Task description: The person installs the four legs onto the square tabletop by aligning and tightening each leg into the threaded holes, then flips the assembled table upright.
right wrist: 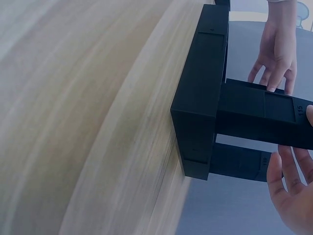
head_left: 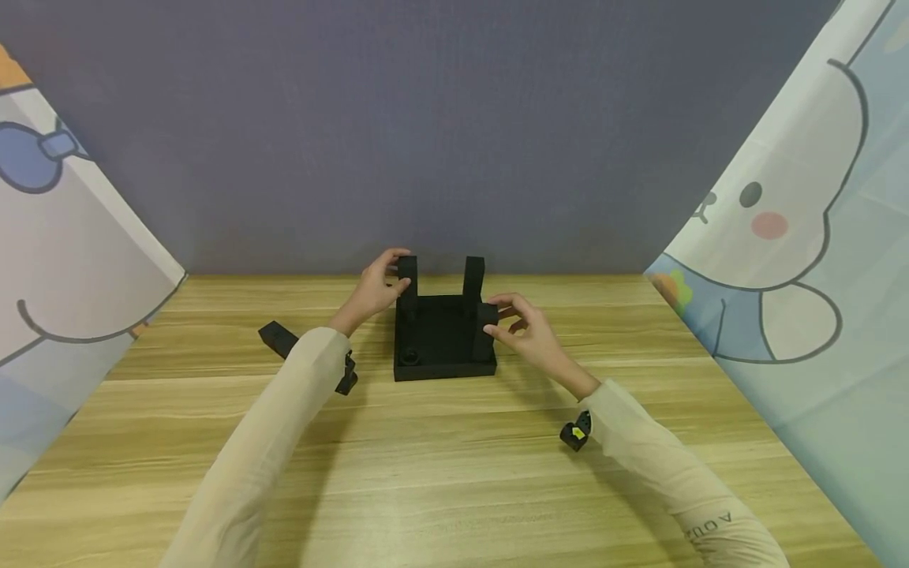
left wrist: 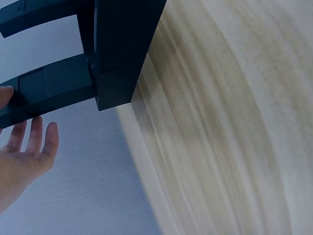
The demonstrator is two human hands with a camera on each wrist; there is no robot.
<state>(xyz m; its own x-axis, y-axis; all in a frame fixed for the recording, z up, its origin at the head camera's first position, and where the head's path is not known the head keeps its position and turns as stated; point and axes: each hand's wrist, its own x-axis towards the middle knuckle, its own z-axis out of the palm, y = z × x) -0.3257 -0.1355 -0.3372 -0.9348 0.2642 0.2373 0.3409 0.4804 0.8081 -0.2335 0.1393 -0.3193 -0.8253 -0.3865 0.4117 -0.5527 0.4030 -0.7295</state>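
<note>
A shallow square black base (head_left: 445, 371) lies on the table with three black rectangular posts standing up from its corners. My left hand (head_left: 376, 285) holds the top of the back left post (head_left: 408, 272) between thumb and fingers. At the front right post (head_left: 484, 347), my right hand (head_left: 529, 333) pinches the upper end. The back right post (head_left: 473, 282) stands untouched. A round socket (head_left: 409, 357) shows in the front left corner. In the right wrist view, the number 115 is marked near the end of the gripped post (right wrist: 259, 105).
Another black post (head_left: 278, 338) lies on the wooden table (head_left: 440, 473) to the left, partly hidden by my left sleeve. A grey panel (head_left: 426, 134) rises behind the table. Cartoon-printed cloths (head_left: 795, 260) hang on both sides.
</note>
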